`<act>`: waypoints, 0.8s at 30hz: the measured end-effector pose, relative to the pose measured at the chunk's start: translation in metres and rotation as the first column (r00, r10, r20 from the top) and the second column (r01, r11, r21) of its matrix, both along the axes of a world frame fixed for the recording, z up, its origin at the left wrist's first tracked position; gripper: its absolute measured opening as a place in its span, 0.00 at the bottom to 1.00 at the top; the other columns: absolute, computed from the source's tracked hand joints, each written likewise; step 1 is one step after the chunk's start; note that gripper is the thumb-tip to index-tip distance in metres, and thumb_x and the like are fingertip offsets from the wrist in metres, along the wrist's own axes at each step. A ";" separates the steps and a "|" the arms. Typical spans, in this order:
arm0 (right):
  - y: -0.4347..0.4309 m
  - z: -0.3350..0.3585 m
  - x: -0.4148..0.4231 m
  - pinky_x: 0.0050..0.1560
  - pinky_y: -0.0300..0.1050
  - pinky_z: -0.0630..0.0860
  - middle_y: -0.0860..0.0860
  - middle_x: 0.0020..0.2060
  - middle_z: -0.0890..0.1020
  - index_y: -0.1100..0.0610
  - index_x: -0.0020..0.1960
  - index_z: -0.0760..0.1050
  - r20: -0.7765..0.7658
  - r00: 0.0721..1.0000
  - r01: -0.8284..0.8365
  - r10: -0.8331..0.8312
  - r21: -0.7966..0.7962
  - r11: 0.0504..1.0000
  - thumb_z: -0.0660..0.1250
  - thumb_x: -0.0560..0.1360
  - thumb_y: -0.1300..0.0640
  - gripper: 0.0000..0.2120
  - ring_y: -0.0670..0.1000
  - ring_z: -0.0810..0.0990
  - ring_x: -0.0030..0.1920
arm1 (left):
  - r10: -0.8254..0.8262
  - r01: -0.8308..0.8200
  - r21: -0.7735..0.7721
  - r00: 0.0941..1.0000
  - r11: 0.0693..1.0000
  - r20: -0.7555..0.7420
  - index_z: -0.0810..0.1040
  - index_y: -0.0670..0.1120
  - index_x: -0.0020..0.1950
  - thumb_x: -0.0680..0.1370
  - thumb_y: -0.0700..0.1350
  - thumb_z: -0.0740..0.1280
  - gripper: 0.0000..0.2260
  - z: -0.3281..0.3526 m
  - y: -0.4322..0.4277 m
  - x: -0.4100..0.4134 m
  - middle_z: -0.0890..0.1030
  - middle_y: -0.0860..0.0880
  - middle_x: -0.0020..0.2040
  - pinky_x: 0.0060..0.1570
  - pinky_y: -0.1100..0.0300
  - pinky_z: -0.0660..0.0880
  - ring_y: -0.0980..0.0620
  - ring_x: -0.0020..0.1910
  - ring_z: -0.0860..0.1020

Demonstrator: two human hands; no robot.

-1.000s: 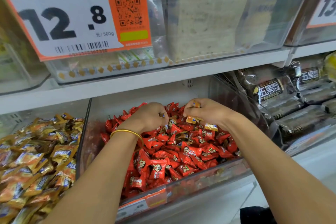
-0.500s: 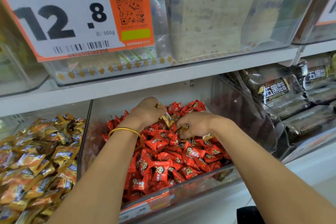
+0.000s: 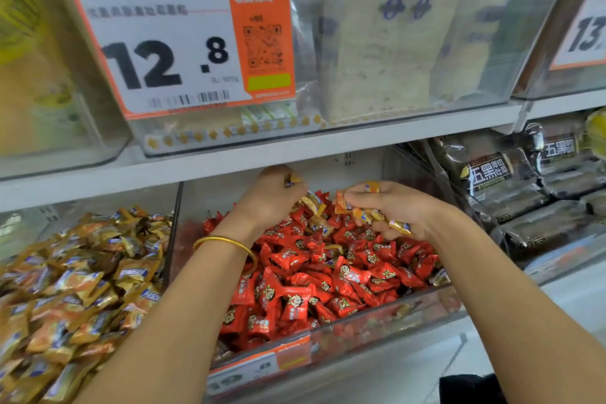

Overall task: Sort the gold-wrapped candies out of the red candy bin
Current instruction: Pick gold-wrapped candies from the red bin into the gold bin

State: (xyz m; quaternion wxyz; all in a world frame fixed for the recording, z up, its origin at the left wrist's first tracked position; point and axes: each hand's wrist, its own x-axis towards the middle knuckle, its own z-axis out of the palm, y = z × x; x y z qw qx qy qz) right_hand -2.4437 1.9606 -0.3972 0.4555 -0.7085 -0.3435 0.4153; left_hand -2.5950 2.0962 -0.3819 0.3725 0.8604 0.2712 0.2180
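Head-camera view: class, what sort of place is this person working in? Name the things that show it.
Most likely a shop's pick-and-mix snack aisle. A large price card reading 12.8 with barcode and QR code fronts a clear bin, loose wrapped sweets fill the red candy bin, and packaged goods sit alongside on white shelving.

An orange price tag [image 3: 183, 46] reading 12.8 fronts the upper bin; dark packets [image 3: 511, 187], possibly bread, lie right.

Clear bin [image 3: 344, 331] heaped with red candies [image 3: 314, 285], beneath both hands, several gold-wrapped candies [image 3: 373, 215] bunched in the closed right hand [image 3: 393, 210], a few more gripped in the closed left hand [image 3: 272, 197], one gold wrapper between the hands
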 end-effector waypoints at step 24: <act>0.132 0.050 -0.266 0.60 0.50 0.69 0.51 0.74 0.61 0.51 0.75 0.56 0.210 0.948 -0.241 0.240 -0.020 0.970 0.60 0.76 0.39 0.33 0.56 0.64 0.71 | 0.432 -0.305 -0.477 0.884 0.825 0.181 0.59 0.47 0.74 0.79 0.42 0.60 0.24 0.013 0.035 -0.247 0.71 0.48 0.65 0.52 0.57 0.67 0.49 0.60 0.72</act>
